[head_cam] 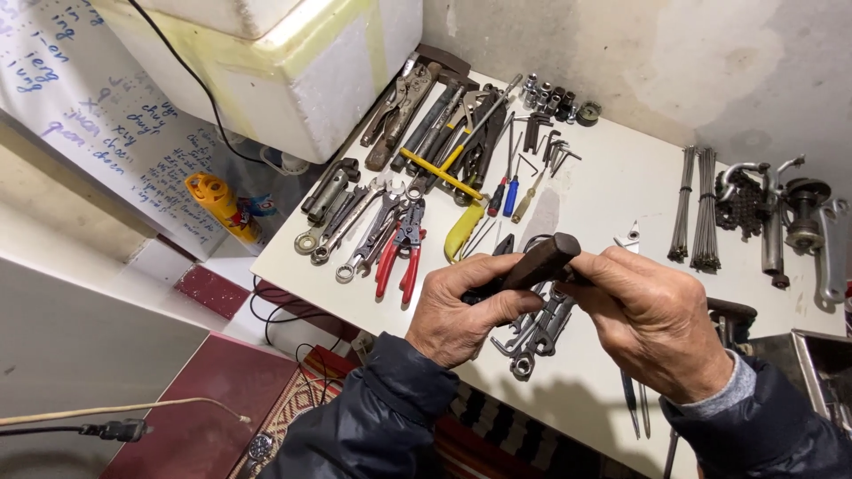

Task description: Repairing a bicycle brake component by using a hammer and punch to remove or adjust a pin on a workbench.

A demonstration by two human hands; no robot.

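Pliers (401, 253) left of hands; spokes (697, 208) right.

The hammer head (543, 257) is dark, dull metal, rust-brown. Wrenches (355, 226) at nine o'clock of it gleam as bare steel; the pliers (401, 253) wear glossy red plastic grips. The worktop (612, 186) is smooth matt white. Sleeves (390, 399) are slick dark cloth.

Repair workshop, white bench (612, 186), wrenches (351, 226), pliers (401, 248)

Red-handled pliers (400, 257), white table (612, 191), yellow can (220, 206)
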